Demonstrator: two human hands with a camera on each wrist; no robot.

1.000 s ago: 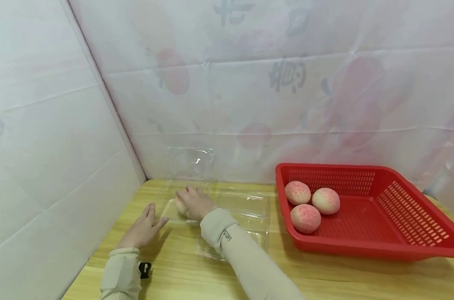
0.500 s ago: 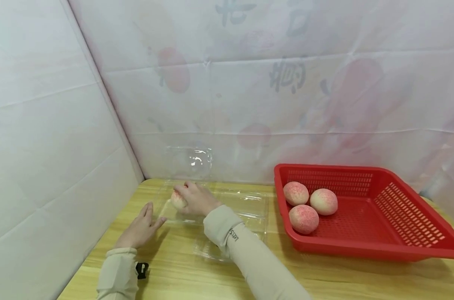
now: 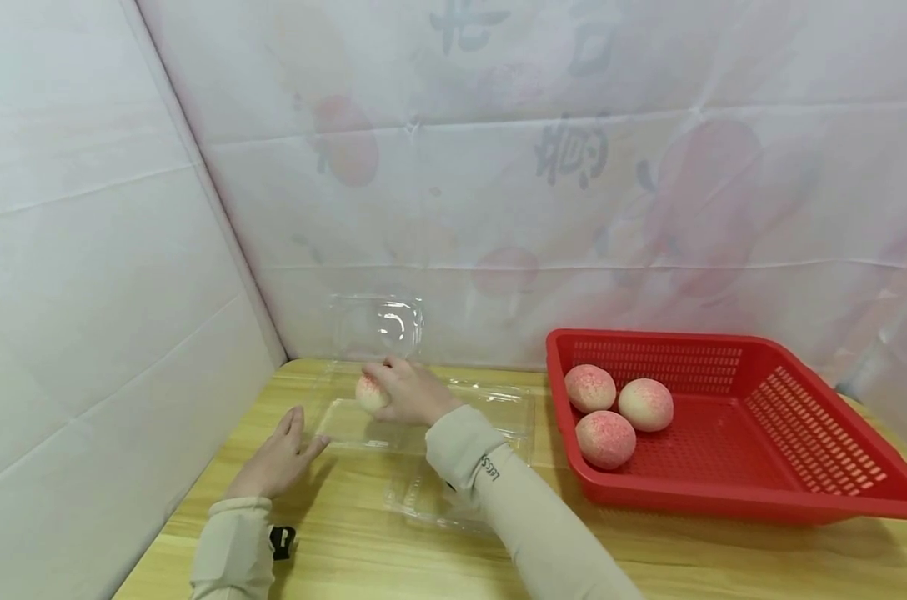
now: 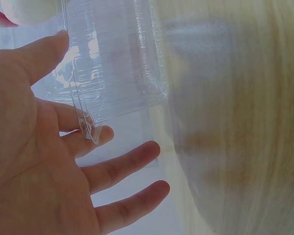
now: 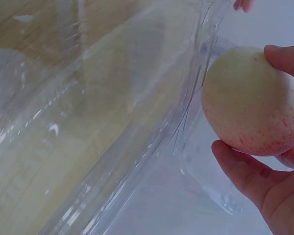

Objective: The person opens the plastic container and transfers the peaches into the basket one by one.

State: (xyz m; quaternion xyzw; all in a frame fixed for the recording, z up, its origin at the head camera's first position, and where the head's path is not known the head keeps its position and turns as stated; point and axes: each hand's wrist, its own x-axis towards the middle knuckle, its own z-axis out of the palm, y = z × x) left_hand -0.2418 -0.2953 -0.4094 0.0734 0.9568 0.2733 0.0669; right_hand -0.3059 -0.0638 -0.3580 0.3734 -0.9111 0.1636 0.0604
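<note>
A pale peach (image 3: 368, 394) blushed with pink is held in my right hand (image 3: 416, 394), fingers and thumb around its sides. It is over the left clear plastic clamshell container (image 3: 352, 427), whose lid (image 3: 378, 327) stands raised at the back. In the right wrist view, thumb and fingers grip the peach (image 5: 252, 105) from opposite sides. My left hand (image 3: 273, 458) lies at the container's left front corner with fingers extended. The left wrist view has its thumb and nearer fingers at the clear rim (image 4: 74, 78), the other fingers spread apart.
Another opened clear container (image 3: 438, 500) lies to the right, partly behind the right sleeve. Three more peaches (image 3: 606, 439) sit in the left part of a red plastic basket (image 3: 694, 492). White printed cloth (image 3: 453, 208) hangs behind the wooden table (image 3: 363, 550).
My right hand has lifted a little and shifted right with the peach in its grip. The left hand has stayed nearly still at the container's corner.
</note>
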